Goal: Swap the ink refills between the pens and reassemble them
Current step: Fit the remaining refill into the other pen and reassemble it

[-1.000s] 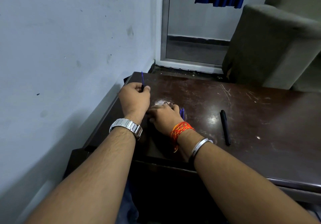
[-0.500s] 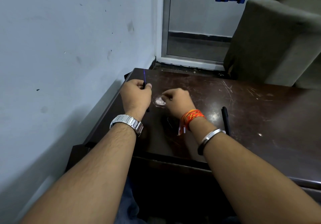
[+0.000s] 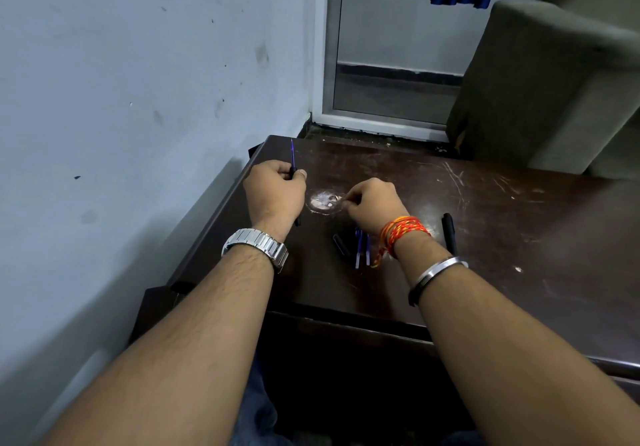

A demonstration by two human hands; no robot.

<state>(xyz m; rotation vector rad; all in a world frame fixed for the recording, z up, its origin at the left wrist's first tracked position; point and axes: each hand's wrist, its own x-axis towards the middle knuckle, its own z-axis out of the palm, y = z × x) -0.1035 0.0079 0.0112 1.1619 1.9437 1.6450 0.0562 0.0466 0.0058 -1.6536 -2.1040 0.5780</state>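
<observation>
My left hand (image 3: 273, 193) is closed around a black pen barrel with a thin blue refill (image 3: 293, 154) sticking up out of its top; the barrel's lower end shows below the wrist. My right hand (image 3: 372, 203) pinches something tiny between thumb and forefinger beside a pale round mark on the table; what it holds is too small to make out. Below that hand lie two blue refills (image 3: 361, 249) and a short black pen part (image 3: 341, 244). A whole black pen (image 3: 449, 232) lies to the right of my right wrist.
The dark brown table (image 3: 502, 237) is scratched and sits in a corner against a pale blue wall on the left. A grey upholstered chair (image 3: 540, 82) stands beyond the far right edge. A glass door is behind the table.
My right hand lifted off the refills on the table and moved forward to the pale round mark, uncovering the refills and black part. My left hand kept its hold on the barrel.
</observation>
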